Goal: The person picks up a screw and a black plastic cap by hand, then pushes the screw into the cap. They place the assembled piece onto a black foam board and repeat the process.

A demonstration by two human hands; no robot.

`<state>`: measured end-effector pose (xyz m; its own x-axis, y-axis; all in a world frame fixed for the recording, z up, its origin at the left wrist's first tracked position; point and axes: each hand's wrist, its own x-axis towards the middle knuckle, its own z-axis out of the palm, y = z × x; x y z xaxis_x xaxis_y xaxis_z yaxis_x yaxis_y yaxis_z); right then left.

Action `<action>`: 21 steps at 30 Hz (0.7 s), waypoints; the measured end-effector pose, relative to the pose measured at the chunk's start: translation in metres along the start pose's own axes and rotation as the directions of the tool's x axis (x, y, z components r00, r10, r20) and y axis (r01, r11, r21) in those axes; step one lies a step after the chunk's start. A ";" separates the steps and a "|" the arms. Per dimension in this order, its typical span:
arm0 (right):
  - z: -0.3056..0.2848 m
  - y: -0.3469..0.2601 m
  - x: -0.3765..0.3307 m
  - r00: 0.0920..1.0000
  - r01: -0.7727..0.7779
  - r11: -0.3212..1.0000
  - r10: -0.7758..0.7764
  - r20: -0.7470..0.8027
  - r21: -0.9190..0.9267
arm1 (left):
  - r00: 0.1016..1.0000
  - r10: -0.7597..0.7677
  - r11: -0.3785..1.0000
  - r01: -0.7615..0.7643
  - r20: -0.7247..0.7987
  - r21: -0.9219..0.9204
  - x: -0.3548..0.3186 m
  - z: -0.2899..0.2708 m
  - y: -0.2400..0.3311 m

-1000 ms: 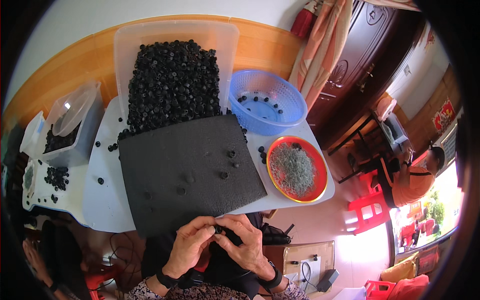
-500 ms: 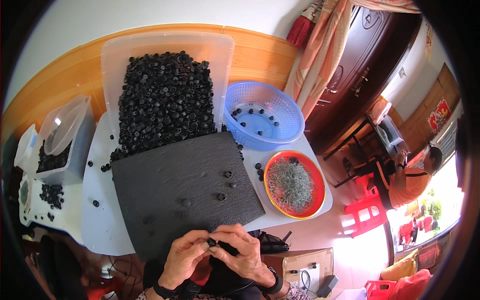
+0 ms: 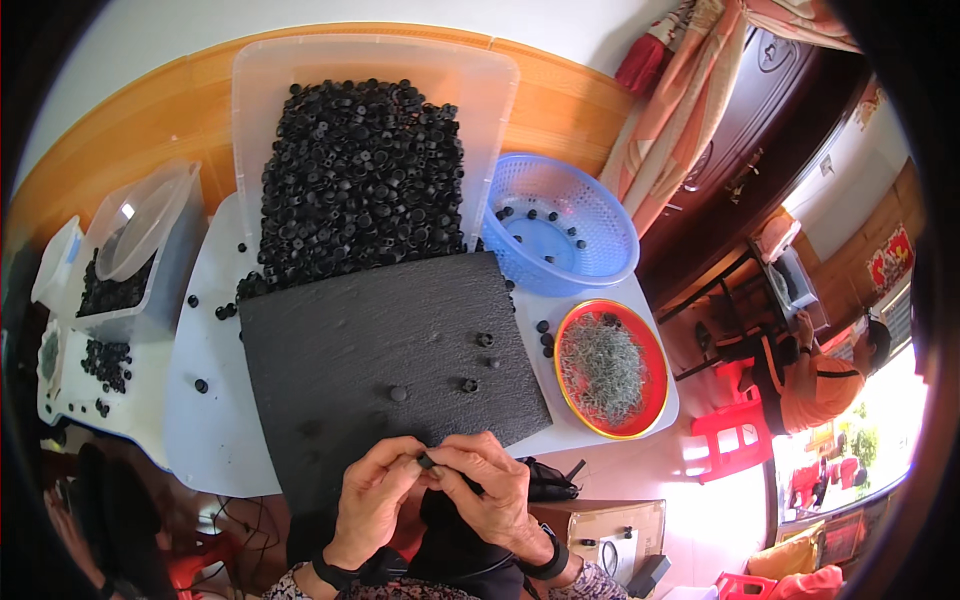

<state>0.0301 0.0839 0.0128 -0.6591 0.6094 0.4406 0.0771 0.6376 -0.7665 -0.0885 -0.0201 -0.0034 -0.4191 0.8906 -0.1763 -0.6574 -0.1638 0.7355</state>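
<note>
My left hand (image 3: 378, 500) and my right hand (image 3: 490, 490) meet at the near edge of a black textured mat (image 3: 340, 320). Fingertips of both pinch one small black plastic cap (image 3: 425, 461) between them; its details are mostly covered. Ahead of the hands, on the mat, lie a few loose pieces: an open ring-shaped cap (image 3: 469, 385), another like it (image 3: 485, 340) and a dark round disc (image 3: 398, 393). Right of the mat stands a red bowl (image 3: 657, 385) with a yellow rim, full of small silvery metal pieces that look like springs.
A clear bin (image 3: 495, 120) tipped toward the mat spills a heap of black caps (image 3: 360, 170). Beside it is a blue perforated basket (image 3: 625, 255) with several black pieces. Another clear box (image 3: 170, 290) stands left. A person in orange (image 3: 820, 390) sits far right.
The view has shifted, so the table things appear a little higher and further right. Both hands still pinch the cap, which has turned slightly between the fingertips.
</note>
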 end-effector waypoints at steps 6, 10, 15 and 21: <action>0.006 0.001 0.001 0.999 0.051 0.999 -0.051 -0.017 0.003 | 0.993 0.116 0.968 -0.111 -0.011 0.226 -0.002 -0.001 0.001; 0.005 -0.001 0.005 0.983 0.181 0.969 -0.185 -0.007 -0.168 | 0.983 0.182 0.869 -0.174 0.028 0.463 -0.005 -0.004 0.005; 0.004 -0.003 0.002 0.990 0.138 0.986 -0.138 0.007 -0.096 | 0.994 0.110 0.943 -0.110 0.018 0.313 -0.001 -0.011 0.000; 0.001 -0.001 -0.001 0.993 -0.114 0.982 0.115 -0.004 0.148 | 0.994 0.020 1.000 -0.021 0.110 0.014 0.001 -0.007 0.001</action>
<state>0.0303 0.0825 0.0124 -0.6430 0.6807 0.3510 0.0397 0.4874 -0.8723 -0.0941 -0.0224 -0.0069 -0.3603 0.9286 -0.0885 -0.6398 -0.1769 0.7479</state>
